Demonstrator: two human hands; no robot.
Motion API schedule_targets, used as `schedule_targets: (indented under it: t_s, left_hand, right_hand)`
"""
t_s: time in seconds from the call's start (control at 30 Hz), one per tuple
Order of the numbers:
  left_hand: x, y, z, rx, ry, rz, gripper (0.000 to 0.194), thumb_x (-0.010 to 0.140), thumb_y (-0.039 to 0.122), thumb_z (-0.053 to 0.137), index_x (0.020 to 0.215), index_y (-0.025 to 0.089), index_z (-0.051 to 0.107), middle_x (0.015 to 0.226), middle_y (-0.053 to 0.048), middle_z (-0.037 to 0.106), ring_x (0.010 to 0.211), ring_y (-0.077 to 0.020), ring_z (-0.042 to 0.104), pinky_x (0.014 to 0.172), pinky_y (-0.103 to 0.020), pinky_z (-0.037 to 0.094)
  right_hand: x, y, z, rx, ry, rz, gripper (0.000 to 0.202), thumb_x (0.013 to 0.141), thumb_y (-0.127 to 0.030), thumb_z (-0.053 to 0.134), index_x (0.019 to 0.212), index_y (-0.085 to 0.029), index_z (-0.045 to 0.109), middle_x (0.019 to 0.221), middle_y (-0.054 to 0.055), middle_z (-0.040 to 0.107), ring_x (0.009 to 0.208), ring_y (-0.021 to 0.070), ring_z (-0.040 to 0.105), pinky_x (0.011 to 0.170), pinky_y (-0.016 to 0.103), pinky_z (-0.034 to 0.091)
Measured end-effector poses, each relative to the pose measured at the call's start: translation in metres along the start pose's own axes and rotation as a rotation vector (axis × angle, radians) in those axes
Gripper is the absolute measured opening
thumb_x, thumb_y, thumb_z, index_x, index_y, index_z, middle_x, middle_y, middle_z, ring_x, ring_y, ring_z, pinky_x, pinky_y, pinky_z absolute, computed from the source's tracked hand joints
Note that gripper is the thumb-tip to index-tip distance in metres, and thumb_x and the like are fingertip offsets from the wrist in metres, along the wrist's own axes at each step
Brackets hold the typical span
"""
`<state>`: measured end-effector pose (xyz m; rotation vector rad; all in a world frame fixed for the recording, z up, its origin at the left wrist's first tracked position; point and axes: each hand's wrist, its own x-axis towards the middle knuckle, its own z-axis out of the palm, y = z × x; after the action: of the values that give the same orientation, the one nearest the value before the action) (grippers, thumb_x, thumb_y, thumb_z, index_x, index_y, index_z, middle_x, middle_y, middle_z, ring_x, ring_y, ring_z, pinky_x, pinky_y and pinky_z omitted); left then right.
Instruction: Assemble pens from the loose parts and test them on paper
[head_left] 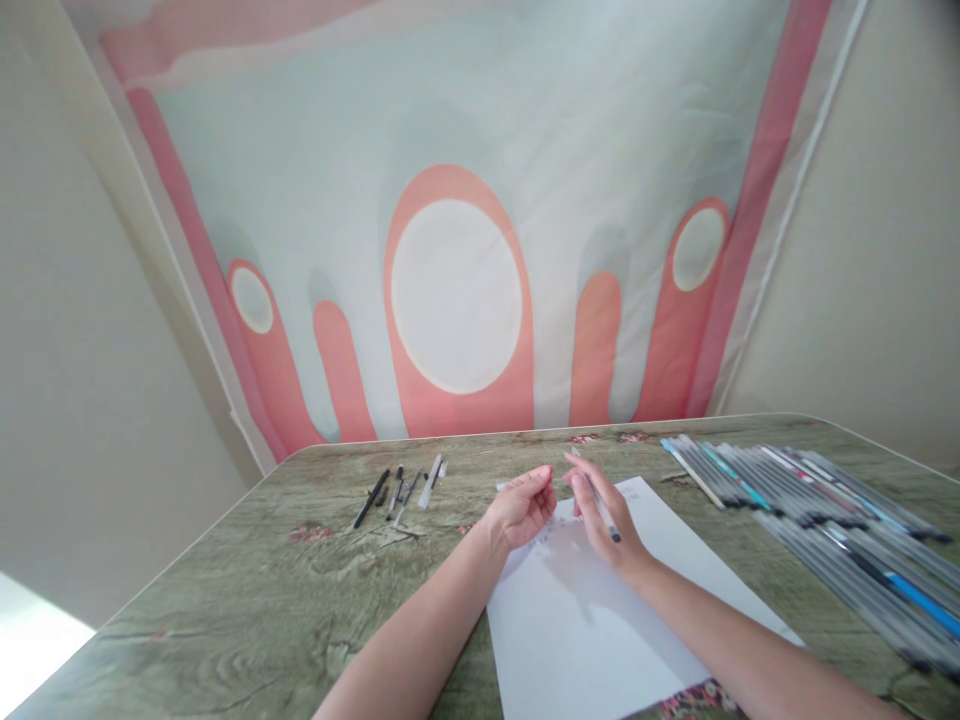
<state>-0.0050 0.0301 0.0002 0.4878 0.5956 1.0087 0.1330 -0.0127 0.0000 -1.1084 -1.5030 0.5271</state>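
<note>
Forearms: the left forearm and right forearm come in from the bottom edge, nearest the camera, and converge over the paper.
Paper: a white sheet lies at a slant on the table under both hands, with small marks beside the left hand and faint writing at its far corner.
Right hand: the hand holds a slim, clear-barrelled pen between thumb and fingers; the pen's dark end points back toward the wrist.
Left hand: the palm is turned partly up, fingers curled in narrowly, thumb tip close against the index finger; whether something small is pinched there, I cannot tell.
Left cluster: a black pen, a whitish pen and several small dark pieces lie loosely together.
Right rows: many clear-barrelled pens lie side by side in two overlapping rows, a bright blue one among them.
Table: the top has a greenish wood-grain pattern with pink flowers.
Backdrop: a cloth with coral arches hangs behind.
</note>
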Motion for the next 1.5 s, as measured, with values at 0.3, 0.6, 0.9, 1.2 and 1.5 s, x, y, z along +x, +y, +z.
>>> schedule_targets:
  t_s: [0.3,0.6,0.9,1.2,1.5]
  left_hand:
    - [0.005,0.005,-0.008,-0.082,0.076,-0.031,0.009,0.073,0.017,0.063,0.077,0.011,0.059,0.063,0.000,0.058,0.057,-0.0061,0.056,0.058,-0.017,0.047]
    - [0.009,0.002,-0.016,-0.110,-0.033,0.023,0.012,0.074,0.022,0.062,0.077,0.011,0.058,0.063,-0.002,0.059,0.057,-0.0082,0.056,0.058,-0.020,0.047]
    - [0.009,0.002,-0.016,-0.100,0.005,0.074,0.019,0.072,0.030,0.064,0.075,0.012,0.056,0.062,0.000,0.059,0.054,-0.0076,0.055,0.055,-0.020,0.046]
    - [0.006,0.002,-0.013,-0.077,0.015,0.067,0.019,0.071,0.029,0.065,0.071,0.012,0.056,0.060,0.000,0.058,0.054,-0.0070,0.054,0.057,-0.020,0.045]
    - [0.009,0.002,-0.018,-0.098,-0.015,0.091,0.018,0.071,0.028,0.065,0.074,0.012,0.057,0.062,0.001,0.056,0.054,-0.0053,0.053,0.057,-0.018,0.045]
  right_hand:
    - [-0.003,-0.007,-0.001,-0.086,-0.109,-0.269,0.034,0.087,-0.029,0.033,0.118,-0.025,0.048,0.102,0.007,0.054,0.094,0.0185,0.053,0.085,0.031,0.043]
    - [-0.005,-0.004,0.002,-0.119,-0.140,-0.435,0.026,0.086,-0.024,0.038,0.110,-0.022,0.049,0.095,0.007,0.058,0.088,0.0170,0.057,0.078,0.030,0.048]
    - [-0.006,-0.007,0.001,-0.130,-0.166,-0.466,0.028,0.085,-0.022,0.039,0.112,-0.021,0.048,0.102,0.008,0.057,0.095,0.0176,0.056,0.083,0.032,0.047]
    - [-0.006,-0.004,0.001,-0.110,-0.171,-0.464,0.032,0.085,-0.019,0.039,0.115,-0.020,0.047,0.107,0.008,0.055,0.100,0.0179,0.053,0.087,0.033,0.045]
    - [-0.006,-0.006,0.001,-0.113,-0.141,-0.457,0.029,0.085,-0.021,0.039,0.112,-0.020,0.048,0.104,0.008,0.056,0.098,0.0182,0.055,0.084,0.033,0.046]
